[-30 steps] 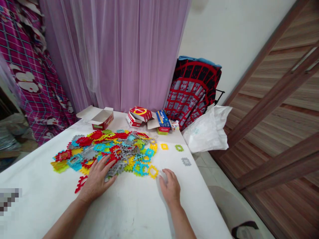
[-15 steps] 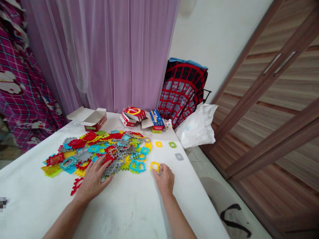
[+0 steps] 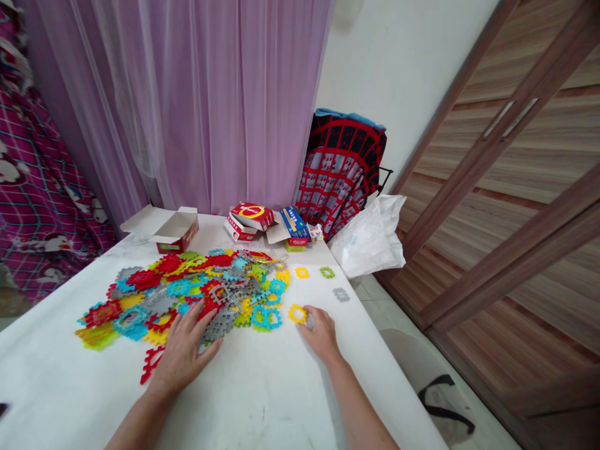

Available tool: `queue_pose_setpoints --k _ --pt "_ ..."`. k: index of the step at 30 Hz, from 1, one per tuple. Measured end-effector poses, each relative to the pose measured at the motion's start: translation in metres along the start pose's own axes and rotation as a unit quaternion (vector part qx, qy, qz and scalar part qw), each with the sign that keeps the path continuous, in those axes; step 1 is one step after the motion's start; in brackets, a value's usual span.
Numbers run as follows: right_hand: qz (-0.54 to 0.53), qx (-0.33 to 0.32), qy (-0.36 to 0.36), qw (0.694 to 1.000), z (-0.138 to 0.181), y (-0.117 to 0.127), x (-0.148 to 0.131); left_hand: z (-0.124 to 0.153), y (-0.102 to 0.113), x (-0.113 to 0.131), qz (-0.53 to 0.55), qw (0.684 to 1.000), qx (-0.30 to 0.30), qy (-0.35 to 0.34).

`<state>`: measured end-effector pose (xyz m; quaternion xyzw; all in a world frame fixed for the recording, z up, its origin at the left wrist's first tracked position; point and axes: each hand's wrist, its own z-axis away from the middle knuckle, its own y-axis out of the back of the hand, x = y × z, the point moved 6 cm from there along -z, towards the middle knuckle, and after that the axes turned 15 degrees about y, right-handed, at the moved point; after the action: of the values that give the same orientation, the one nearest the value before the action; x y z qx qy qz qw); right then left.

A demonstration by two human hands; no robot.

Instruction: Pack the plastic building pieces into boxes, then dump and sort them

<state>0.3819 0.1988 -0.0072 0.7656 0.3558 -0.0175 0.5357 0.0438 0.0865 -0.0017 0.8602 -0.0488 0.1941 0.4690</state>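
Head view: A white table [image 3: 262,400] is seen from above, with both of the person's forearms reaching in from the bottom edge. The left hand [image 3: 182,350] is laid palm down at the near edge of a pile of toothed plastic pieces [image 3: 187,284] in red, yellow, blue, green and gray. Its fingers [image 3: 199,315] are spread flat, with the tips resting on gray pieces of the pile. A single red piece [image 3: 150,364] lies just beside the left wrist, apart from the pile. The right hand [image 3: 322,334] is set on the table right of the pile, knuckles up and fingers curled down together. Its tips are touching a yellow ring piece [image 3: 296,312] that lies flat on the table at the pile's right edge. Whether that piece is pinched or only touched cannot be told.

Farther back, three loose pieces are spaced apart on the table: small yellow piece [image 3: 301,272], green piece [image 3: 327,272], gray piece [image 3: 340,294]. An open red box [image 3: 164,228] is noted at the far left, with stacked red and blue boxes [image 3: 265,220] at the far edge. A white plastic bag [image 3: 370,240] sits off the right corner, and a red checked cloth [image 3: 344,165] behind it. A purple curtain [image 3: 210,106] hangs behind the table.
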Motion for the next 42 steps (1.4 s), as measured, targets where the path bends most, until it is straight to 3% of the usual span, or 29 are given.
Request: queue_pose_setpoints --k 4,8,16,24,42 --pt "0.013 0.027 -0.014 0.999 -0.002 0.003 0.003 0.001 0.000 -0.001 0.015 1.000 -0.005 0.005" --pt "0.027 0.088 -0.081 0.992 -0.009 0.003 0.020 0.000 0.002 0.002 0.031 0.999 -0.003 0.011" --pt "0.063 0.189 -0.157 0.967 -0.068 -0.005 0.047 0.001 0.000 -0.008 0.056 0.998 0.029 0.025" --pt "0.066 0.165 -0.155 0.972 -0.113 -0.019 0.055 0.002 0.006 -0.006 0.037 0.998 0.047 0.006" --pt "0.094 0.081 -0.173 0.977 -0.117 -0.020 0.050 0.003 0.007 -0.007 0.045 0.998 0.025 0.025"
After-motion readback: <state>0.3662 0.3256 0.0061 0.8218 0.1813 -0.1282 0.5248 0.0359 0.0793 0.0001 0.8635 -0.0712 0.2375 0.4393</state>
